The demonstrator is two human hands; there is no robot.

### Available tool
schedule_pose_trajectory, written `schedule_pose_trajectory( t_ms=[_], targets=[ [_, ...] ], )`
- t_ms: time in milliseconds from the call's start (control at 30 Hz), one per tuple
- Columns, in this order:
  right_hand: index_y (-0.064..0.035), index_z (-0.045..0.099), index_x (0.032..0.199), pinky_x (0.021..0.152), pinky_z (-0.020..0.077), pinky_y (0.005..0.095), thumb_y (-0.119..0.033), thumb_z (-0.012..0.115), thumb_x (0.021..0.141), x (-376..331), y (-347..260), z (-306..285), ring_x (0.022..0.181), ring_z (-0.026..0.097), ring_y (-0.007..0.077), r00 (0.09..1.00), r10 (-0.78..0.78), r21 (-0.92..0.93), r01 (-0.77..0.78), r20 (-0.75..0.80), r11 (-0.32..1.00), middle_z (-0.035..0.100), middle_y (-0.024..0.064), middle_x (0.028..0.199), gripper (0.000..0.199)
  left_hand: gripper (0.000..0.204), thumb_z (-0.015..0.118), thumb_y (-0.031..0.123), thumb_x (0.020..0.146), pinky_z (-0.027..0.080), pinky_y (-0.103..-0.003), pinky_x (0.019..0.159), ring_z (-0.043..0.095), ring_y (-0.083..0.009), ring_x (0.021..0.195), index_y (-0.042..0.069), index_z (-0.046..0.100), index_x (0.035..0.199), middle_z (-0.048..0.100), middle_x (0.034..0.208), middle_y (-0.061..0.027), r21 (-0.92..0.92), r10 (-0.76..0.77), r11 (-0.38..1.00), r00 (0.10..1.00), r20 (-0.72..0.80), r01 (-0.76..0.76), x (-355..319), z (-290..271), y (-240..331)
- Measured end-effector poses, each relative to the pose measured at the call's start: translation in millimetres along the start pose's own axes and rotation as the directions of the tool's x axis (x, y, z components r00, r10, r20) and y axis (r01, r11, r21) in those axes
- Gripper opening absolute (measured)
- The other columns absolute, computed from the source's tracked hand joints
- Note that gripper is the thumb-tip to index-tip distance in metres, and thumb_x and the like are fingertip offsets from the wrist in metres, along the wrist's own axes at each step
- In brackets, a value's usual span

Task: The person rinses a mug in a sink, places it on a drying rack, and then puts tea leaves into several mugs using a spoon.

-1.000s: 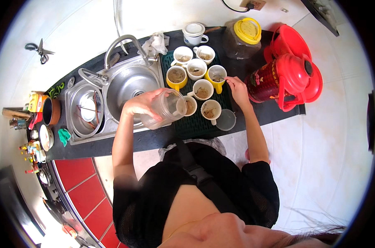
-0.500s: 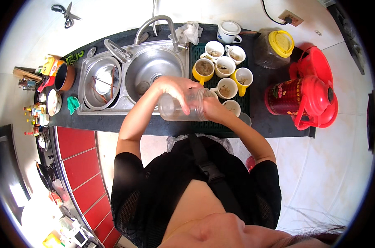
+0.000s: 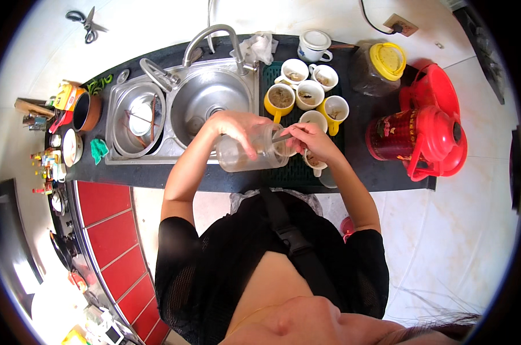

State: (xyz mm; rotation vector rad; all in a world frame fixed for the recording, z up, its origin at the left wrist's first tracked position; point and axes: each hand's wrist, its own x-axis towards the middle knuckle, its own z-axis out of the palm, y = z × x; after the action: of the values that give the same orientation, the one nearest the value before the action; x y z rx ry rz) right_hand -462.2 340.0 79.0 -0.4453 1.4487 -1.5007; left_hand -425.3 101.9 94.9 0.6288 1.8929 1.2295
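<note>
My left hand (image 3: 242, 127) is wrapped over a clear, wide-mouthed jar (image 3: 229, 158), which lies tilted on its side in the air with its opening toward my right hand. My right hand (image 3: 313, 141) pinches a thin grey utensil (image 3: 281, 138) at the jar's mouth; its far end is hard to make out. Beyond and below that hand stand several mugs, some white and one yellow mug (image 3: 279, 99) with brownish bits inside. A white mug (image 3: 315, 164) is partly hidden under my right hand. The mugs rest on a dark green tray (image 3: 272, 72).
Left of the mugs is a double steel sink (image 3: 211, 86) with a tap (image 3: 214, 29). To the right stand a red thermos (image 3: 410, 138), a red basin (image 3: 444, 86) and a yellow-lidded container (image 3: 375, 72). A lidded white mug (image 3: 314, 47) is at the back.
My right hand has come back out of the jar's mouth, and the grey utensil now shows in its fingers. The left hand still holds the jar, shifted slightly.
</note>
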Motion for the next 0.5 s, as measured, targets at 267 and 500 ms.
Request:
schedule_pose_trajectory(
  t_ms=[267, 500],
  targets=[
    [-0.0033, 0.060, 0.098, 0.047, 0.0378, 0.0158, -0.025, 0.045, 0.091, -47.9, 2.9, -74.5, 0.054, 0.048, 0.0020, 0.899, -0.082, 0.070, 0.124, -0.429, 0.990, 0.059, -0.0007, 0.071, 0.027, 0.088, 0.082, 0.024, 0.050, 0.034, -0.028, 0.092, 0.044, -0.0168, 0.107, 0.000, 0.039, 0.123, 0.047, 0.116, -0.0111, -0.060, -0.095, 0.995, 0.980, -0.176, 0.086, -25.6, 2.1, -0.6],
    [-0.0042, 0.060, 0.100, 0.058, 0.0482, 0.0293, -0.011, 0.049, 0.084, -51.9, 48.5, -120.2, 0.060, 0.057, 0.0190, 0.595, -0.630, -0.795, -0.024, -0.498, 0.606, 0.062, 0.0103, 0.077, 0.020, 0.090, 0.084, 0.024, 0.048, 0.030, -0.028, 0.094, 0.039, -0.0163, 0.107, 0.003, 0.039, 0.124, 0.045, 0.113, -0.0058, -0.220, -0.113, 0.973, 0.967, -0.228, 0.062, -30.2, 15.9, -7.5]
  ],
)
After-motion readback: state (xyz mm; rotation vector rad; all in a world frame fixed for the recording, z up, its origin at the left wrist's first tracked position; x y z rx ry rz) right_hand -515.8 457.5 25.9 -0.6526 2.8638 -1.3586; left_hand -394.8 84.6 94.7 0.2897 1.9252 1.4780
